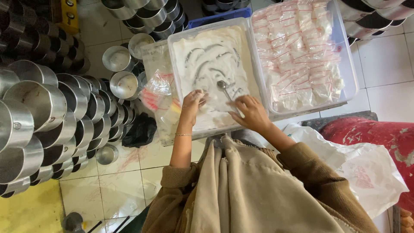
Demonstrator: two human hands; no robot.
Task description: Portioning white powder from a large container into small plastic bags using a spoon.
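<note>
My right hand (252, 113) grips the handle of a metal spoon (224, 86) whose bowl lies in white powder inside a clear plastic tub (181, 36). My left hand (192, 102) reaches into the same tub near its front edge, fingers bent on a small clear bag that is hard to make out against the powder. A thin bracelet sits on my left wrist. My brown sleeves and beige cloth fill the bottom of the view.
A second clear tub (351, 73) on the right holds several small filled zip bags with red strips. Empty bags (157, 92) lie left of the powder tub. Stacked metal pots (39, 108) crowd the left. White plastic bag (366, 168) and red surface (379, 136) at right.
</note>
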